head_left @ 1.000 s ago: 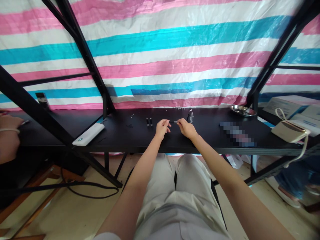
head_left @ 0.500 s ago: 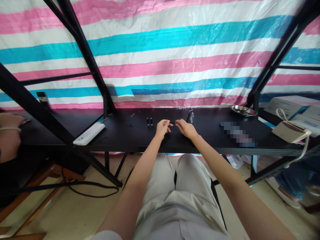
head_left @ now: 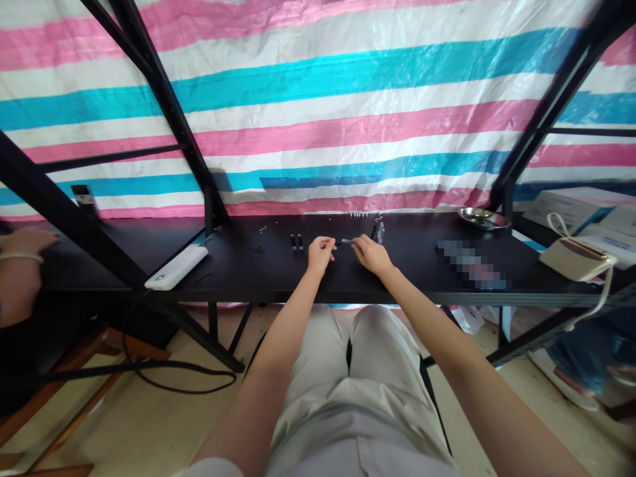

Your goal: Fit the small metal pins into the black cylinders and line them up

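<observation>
Okay: right hand [head_left: 370, 253] pinching small clear piece [head_left: 346, 241], mid-frame over black table [head_left: 248, 266]; left hand [head_left: 322, 254] bunched beside it, can't tell if gripping. Risk: tiny fingertip contact, piece could slip, roll toward white bits [head_left: 360, 214] just above frame center.

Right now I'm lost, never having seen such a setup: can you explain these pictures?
No machine: these are a person's bare left hand and right hand, filmed by one camera worn on the head, looking forward and down. The right hand pinches a small slim piece; the left is close by, and whether it holds anything is unclear. On the black table are two short dark pieces, left of the hands, a white device farther left, and a metal dish on the right. Another person's hand shows at far left.
</observation>
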A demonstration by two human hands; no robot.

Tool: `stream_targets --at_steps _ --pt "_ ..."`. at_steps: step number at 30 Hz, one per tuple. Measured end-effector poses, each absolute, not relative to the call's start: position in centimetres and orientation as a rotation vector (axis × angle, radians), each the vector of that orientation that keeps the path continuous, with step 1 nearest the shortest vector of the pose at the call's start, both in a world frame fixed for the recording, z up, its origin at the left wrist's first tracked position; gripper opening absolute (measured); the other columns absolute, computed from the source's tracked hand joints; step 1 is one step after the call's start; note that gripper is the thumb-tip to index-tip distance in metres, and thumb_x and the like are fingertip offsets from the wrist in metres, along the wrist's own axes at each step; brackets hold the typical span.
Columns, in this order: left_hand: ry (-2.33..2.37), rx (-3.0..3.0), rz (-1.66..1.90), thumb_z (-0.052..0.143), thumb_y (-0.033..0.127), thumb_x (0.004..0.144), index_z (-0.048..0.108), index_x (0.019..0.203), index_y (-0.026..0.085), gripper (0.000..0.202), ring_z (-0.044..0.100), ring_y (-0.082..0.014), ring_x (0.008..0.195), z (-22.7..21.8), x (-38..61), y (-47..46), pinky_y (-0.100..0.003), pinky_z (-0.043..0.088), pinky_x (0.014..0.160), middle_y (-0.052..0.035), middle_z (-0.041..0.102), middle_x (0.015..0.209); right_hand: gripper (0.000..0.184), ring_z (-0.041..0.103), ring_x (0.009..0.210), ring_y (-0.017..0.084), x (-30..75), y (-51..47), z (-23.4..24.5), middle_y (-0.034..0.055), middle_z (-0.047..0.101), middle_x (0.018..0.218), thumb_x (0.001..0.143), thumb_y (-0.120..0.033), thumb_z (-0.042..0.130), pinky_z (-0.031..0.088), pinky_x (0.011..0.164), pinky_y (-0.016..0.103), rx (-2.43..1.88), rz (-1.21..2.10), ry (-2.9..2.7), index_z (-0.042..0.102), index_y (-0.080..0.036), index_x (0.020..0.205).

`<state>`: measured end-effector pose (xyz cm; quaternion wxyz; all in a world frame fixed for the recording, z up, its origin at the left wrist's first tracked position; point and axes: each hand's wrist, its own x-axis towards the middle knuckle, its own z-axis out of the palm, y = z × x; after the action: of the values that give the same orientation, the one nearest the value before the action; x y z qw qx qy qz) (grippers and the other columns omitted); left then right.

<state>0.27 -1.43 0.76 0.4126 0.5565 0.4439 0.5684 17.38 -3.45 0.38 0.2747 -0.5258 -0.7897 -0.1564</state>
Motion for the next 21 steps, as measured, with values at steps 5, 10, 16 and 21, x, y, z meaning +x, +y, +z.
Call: stream_targets --at_steps 5,10,16,21 --pt "0.921 1.517 1.133 0.060 0.030 0.077 0.055 0.084 0.012 0.020 0.051 -0.0054 0.038 1.0 0.7 -2.0 -0.016 0.030 0.034 -0.0018 0.062 0.067 0.035 0.056 0.082 0.013 17.2 -4.1 0.8 0.0071 0.059 0.099 0.094 -0.031 0.026 0.037 0.060 0.020 -1.298 -0.276 -2.278 0.055 -0.019 0.110" --pt "0.919 1.478 1.074 0.058 0.030 0.080 0.053 0.087 0.012 0.019 0.051 -0.0046 0.038 1.2 1.0 -2.2 -0.015 0.030 0.035 -0.0030 0.064 0.070 0.033 0.057 0.079 0.014 17.3 -3.9 0.4 0.0070 0.060 0.098 0.093 -0.030 0.031 0.038 0.062 0.021 -1.315 -0.215 -2.276 0.056 -0.019 0.109" --pt "0.938 1.480 1.121 0.058 0.027 0.078 0.051 0.082 0.013 0.015 0.052 -0.0059 0.037 0.8 0.9 -1.8 -0.016 0.030 0.033 -0.0033 0.065 0.073 0.028 0.059 0.083 0.018 18.7 -2.7 0.0 0.0077 0.064 0.095 0.088 -0.033 0.040 0.040 0.066 0.025 -1.712 -0.126 -1.788 0.061 -0.018 0.100" --pt "0.949 1.488 1.093 0.057 0.025 0.078 0.052 0.076 0.013 0.013 0.051 -0.0059 0.036 0.7 1.0 -1.7 -0.016 0.030 0.033 -0.0033 0.064 0.070 0.024 0.061 0.082 0.019 20.0 -1.7 0.0 0.0057 0.067 0.088 0.083 -0.035 0.046 0.042 0.069 0.026 -1.928 0.109 -1.506 0.064 -0.020 0.090"
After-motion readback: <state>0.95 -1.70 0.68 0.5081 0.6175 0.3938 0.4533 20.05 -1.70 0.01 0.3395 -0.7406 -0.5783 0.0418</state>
